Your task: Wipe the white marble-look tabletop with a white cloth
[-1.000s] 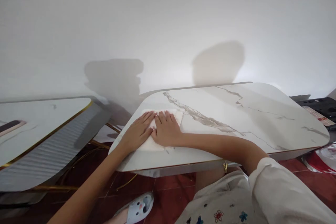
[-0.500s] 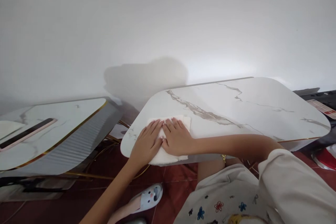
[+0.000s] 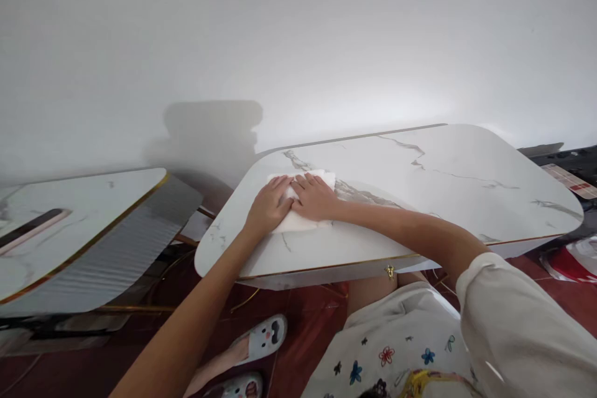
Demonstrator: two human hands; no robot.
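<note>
A white cloth lies flat on the left part of a white marble-patterned tabletop with brown-grey veins and a gold edge strip. My left hand rests palm down on the cloth's left side, its fingers stretched forward. Beside it, my right hand also lies flat on the cloth, fingers extended, its thumb side close to the left hand. Both hands press the cloth from above, and neither grips it. The palms hide the cloth's middle.
To the left stands a second marble-patterned table with a dark, pink-edged flat object on it. A grey-white wall rises behind both tables. A gold drawer knob projects from the front, and slippers show on the red floor.
Both hands and the cloth have moved away from the tabletop's front edge, toward the wall. The front edge beneath them is now uncovered. The camera view has shifted slightly.
</note>
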